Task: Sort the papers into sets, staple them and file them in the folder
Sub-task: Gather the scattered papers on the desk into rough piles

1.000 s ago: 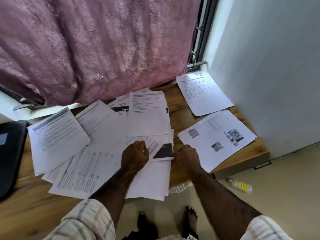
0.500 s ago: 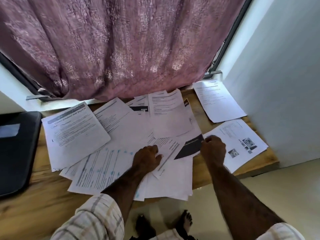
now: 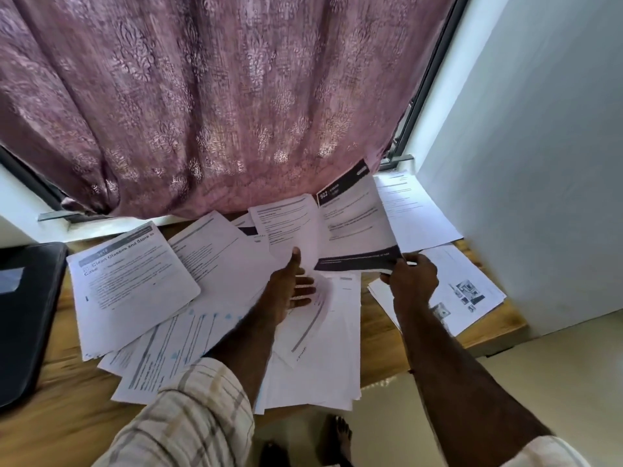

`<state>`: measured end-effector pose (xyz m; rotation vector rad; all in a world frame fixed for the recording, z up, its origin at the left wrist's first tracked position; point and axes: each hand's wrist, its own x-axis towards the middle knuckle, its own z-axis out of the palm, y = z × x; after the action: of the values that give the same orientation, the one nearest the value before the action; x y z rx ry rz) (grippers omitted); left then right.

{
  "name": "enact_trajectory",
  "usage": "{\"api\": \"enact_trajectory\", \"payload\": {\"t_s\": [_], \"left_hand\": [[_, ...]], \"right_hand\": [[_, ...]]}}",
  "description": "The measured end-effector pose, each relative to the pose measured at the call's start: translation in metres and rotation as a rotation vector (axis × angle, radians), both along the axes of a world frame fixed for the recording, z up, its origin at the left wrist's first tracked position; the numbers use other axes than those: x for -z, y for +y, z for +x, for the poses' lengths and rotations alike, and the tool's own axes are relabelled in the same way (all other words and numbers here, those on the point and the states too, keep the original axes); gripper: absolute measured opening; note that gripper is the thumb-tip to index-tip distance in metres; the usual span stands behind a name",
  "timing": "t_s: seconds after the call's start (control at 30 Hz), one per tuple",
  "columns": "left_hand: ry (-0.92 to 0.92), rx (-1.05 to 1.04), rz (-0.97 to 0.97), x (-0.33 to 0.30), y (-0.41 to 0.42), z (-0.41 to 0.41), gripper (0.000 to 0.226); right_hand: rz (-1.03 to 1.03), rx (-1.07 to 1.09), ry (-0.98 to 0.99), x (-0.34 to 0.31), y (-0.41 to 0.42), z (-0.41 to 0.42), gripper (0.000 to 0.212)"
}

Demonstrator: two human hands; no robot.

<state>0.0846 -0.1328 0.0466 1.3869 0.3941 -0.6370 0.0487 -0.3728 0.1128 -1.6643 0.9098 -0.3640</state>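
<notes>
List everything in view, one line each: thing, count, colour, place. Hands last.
lifted sheet: one, white with dark bands, raised over the table's far right
loose papers: many, white, spread across the table
table: one, wooden, below the window
folder: one, black, table's left end
curtain: one, pink, behind the table
left hand: one, open, over the middle papers
right hand: one, its grip pinching the lifted sheet's lower corner
</notes>
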Motion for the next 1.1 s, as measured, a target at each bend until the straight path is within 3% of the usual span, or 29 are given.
{"api": "enact_trajectory", "payload": {"t_s": [0.1,0.23,0.37,0.5,0.6,0.8,0.93,1.1], "left_hand": [[0.038,-0.104,-0.167,-0.013,-0.005,0.014,0.075],[-0.052,-0.110,-0.131,-0.028,-0.024,0.024,0.048],[-0.170,-0.092,0.077,-0.040,-0.038,0.031,0.037],[-0.214,-0.088,0.184,-0.043,-0.019,0.023,0.034],[-0.201,-0.186,0.294,-0.032,0.020,0.003,0.029],[-0.136,-0.484,0.370,-0.014,0.120,-0.054,0.047],[-0.017,-0.707,0.368,0.001,0.194,-0.086,0.038],[-0.049,-0.767,0.403,0.019,0.273,-0.099,0.035]], "right_hand": [[0.159,-0.033,-0.006,0.014,-0.007,0.003,0.020],[0.326,-0.153,0.002,0.025,-0.025,0.013,0.017],[0.303,-0.470,0.118,0.031,-0.040,0.026,0.013],[0.244,-0.600,0.163,0.041,-0.029,0.048,0.007],[0.283,-0.718,0.195,0.044,0.006,0.059,0.008],[0.249,-0.968,0.264,0.054,0.111,0.062,0.016],[0.177,-1.102,0.313,0.054,0.181,0.058,0.015],[0.041,-1.167,0.311,0.060,0.269,0.061,0.011]]}}
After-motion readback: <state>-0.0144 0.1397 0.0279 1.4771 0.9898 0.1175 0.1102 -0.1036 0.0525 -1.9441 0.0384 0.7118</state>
